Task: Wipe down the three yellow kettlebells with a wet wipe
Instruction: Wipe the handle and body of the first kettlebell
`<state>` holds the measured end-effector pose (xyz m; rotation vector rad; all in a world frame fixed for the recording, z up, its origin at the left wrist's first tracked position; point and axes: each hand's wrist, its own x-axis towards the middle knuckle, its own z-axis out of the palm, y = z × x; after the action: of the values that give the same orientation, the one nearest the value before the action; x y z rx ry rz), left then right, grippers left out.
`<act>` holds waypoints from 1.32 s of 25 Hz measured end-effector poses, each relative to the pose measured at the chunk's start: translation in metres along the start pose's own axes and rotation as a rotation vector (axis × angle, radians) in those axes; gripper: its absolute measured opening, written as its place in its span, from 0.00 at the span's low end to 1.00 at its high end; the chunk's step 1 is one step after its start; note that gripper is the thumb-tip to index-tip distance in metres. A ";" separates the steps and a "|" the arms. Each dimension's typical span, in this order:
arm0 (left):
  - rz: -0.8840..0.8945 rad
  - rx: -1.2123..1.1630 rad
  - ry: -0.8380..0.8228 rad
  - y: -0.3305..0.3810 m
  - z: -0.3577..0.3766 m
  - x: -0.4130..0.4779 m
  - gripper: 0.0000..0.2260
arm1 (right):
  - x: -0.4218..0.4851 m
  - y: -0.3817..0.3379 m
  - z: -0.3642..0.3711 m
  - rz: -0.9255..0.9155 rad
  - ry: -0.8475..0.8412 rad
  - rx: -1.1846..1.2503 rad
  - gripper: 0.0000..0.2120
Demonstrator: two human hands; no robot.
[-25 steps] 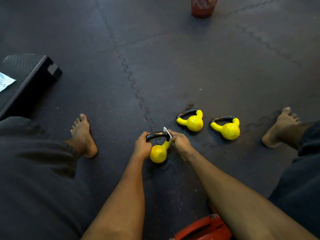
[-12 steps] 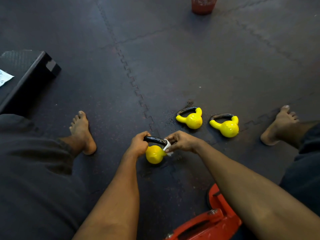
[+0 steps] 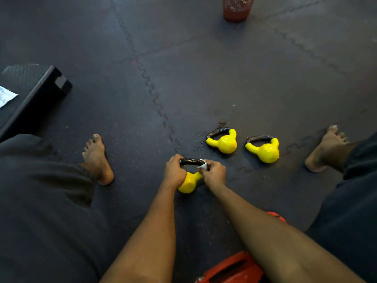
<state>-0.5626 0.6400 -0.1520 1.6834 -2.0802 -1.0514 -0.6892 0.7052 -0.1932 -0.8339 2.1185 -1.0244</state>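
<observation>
Three small yellow kettlebells with black handles sit on the dark rubber floor. The nearest kettlebell lies tilted between my hands. My left hand grips the left end of its black handle. My right hand presses a white wet wipe around the handle's right end, where it meets the yellow body. Two more kettlebells lie on their sides further right, one in the middle and one at the right, both untouched.
My bare feet rest on the floor at left and right. A black step platform with a white packet lies far left. A red mesh bin stands at the top. A red object sits below my arms.
My right hand has slid the wipe along the right end of the handle, from the top down toward the yellow body and back up. The kettlebell tilted slightly. The left hand kept its grip.
</observation>
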 end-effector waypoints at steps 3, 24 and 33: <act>-0.023 -0.022 -0.057 -0.008 -0.010 0.006 0.15 | 0.026 -0.007 -0.021 -0.069 -0.358 -0.140 0.12; -0.005 0.067 0.082 0.005 0.007 -0.014 0.14 | 0.009 0.009 -0.003 0.007 -0.081 -0.070 0.11; 0.003 -0.003 -0.150 -0.014 -0.021 0.006 0.18 | 0.034 -0.012 -0.045 -0.015 -0.964 0.091 0.08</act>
<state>-0.5410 0.6263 -0.1483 1.6463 -2.1694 -1.2133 -0.7405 0.6927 -0.1698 -1.0227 1.2339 -0.5308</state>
